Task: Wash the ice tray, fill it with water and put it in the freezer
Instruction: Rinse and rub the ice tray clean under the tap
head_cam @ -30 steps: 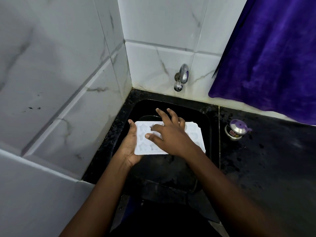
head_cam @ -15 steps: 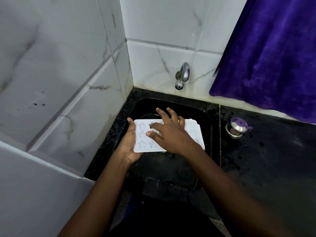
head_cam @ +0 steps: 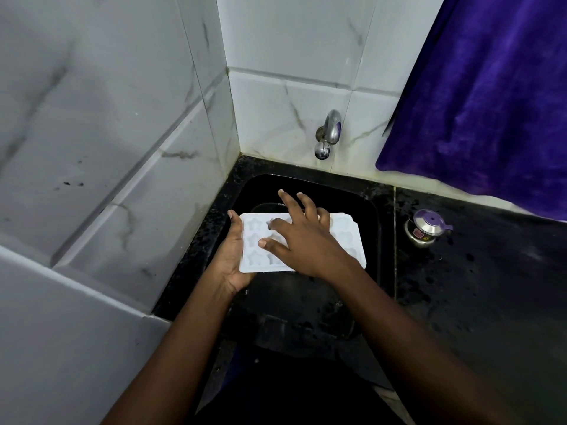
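A white ice tray (head_cam: pixel 254 243) with star-shaped and other moulded cells is held level over the black sink (head_cam: pixel 371 210). My left hand (head_cam: pixel 230 259) grips its left end from beneath, thumb along the edge. My right hand (head_cam: pixel 303 237) lies flat on top of the tray with spread, straight fingers, covering its middle cells. A chrome tap (head_cam: pixel 328 133) sticks out of the tiled wall above the sink; no water runs from it.
White marble-look tiled walls close in on the left and behind. A black countertop (head_cam: pixel 491 286) lies to the right, with a small steel pot with a purple lid (head_cam: pixel 425 228) near the sink. A purple cloth (head_cam: pixel 491 102) hangs at the upper right.
My right hand's fingers have shifted slightly across the tray's cells. The tray and my left hand stay in about the same place.
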A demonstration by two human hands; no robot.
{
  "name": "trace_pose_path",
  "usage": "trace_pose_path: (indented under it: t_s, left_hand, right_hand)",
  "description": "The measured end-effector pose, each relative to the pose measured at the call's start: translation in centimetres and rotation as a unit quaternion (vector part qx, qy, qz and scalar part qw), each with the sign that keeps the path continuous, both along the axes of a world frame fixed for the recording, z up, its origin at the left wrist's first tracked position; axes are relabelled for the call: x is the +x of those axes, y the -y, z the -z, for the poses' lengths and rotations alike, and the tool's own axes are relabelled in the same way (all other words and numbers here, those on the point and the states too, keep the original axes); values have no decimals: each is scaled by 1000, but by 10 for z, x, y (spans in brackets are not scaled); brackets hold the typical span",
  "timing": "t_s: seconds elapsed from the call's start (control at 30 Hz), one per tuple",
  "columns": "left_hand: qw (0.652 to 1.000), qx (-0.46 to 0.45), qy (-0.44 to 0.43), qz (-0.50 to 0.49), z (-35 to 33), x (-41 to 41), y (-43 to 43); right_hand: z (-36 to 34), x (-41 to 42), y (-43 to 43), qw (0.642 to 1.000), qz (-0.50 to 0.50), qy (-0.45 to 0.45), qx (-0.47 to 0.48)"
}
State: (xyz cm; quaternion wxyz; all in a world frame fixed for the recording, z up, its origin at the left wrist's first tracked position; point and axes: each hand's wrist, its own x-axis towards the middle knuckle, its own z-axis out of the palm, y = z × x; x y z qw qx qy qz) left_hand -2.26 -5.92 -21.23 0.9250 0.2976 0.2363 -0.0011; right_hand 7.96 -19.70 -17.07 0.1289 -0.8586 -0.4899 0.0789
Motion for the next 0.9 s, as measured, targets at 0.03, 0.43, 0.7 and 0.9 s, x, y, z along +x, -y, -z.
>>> trace_pose_path:
  t_s: [0.03,0.43,0.7,0.9]
  left_hand:
    - [1000,-2,6,4,1,0,0]
    - [999,-25,-2,-21,2,0,0]
    - [999,-16,-16,-36,4,1,3]
    - [999,5,-36,-37,6,2,8]
  right_hand:
    - [0,-1,0,1000,1,2,8]
    - [-1,-2,-1,1000,1,-6,-1]
    - [-4,-7,-8,999,-3,-1,54]
    - [-4,-11,-19,1000,-15,12,4]
